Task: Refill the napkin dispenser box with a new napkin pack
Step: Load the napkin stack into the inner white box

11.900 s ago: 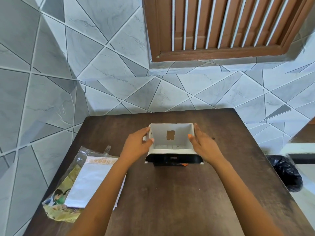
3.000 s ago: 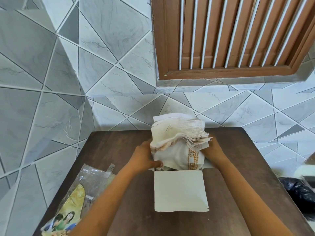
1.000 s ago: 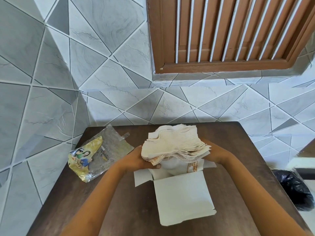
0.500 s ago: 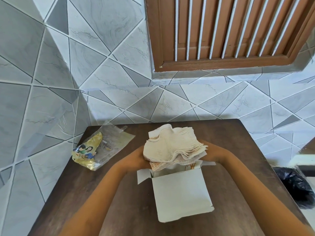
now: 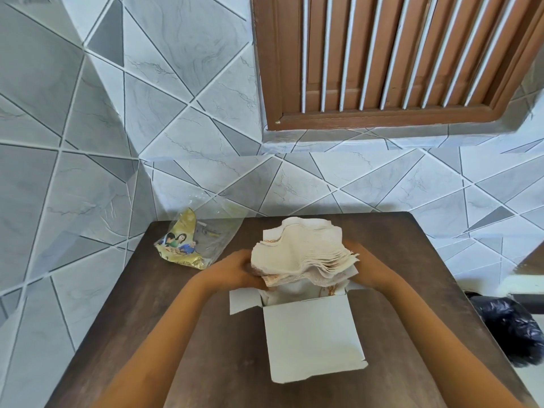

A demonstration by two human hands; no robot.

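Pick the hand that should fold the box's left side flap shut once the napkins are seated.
Left. The left hand grips the napkin stack directly above the left side flap; the right hand sits across the box.

No legible text anywhere.

A thick cream napkin stack (image 5: pixel 303 251) sits crumpled, half-inside the open white box (image 5: pixel 312 337).
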